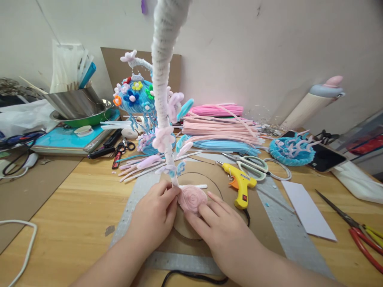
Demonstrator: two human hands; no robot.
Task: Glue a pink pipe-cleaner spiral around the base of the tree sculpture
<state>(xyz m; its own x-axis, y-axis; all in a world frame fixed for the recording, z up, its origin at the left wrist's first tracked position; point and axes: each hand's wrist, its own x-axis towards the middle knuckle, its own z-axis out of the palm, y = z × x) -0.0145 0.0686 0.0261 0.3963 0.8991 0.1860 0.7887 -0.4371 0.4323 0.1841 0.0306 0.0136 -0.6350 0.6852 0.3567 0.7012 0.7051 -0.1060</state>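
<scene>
A tall stem wrapped in white pipe cleaner (161,91) rises in front of me, with pastel pipe-cleaner flowers and leaves along it. At its foot sits a flat pink pipe-cleaner coil (193,198), over a circle drawn on a cardboard sheet (257,227). My left hand (157,213) is closed, thumb and fingers pinching the stem's foot beside the coil's left edge. My right hand (218,225) curls its fingers round the coil's right and front edge, gripping it. A short white pipe-cleaner end (199,186) sticks out behind the coil. The left fingertips partly hide where stem and coil meet.
Right of the coil lies a yellow glue gun (241,183), with scissors (251,165) behind it. Bundles of pipe cleaners (220,127) are stacked at the back. A blue jellyfish-like decoration (136,95) stands behind the stem. Red-handled scissors (357,235) lie far right.
</scene>
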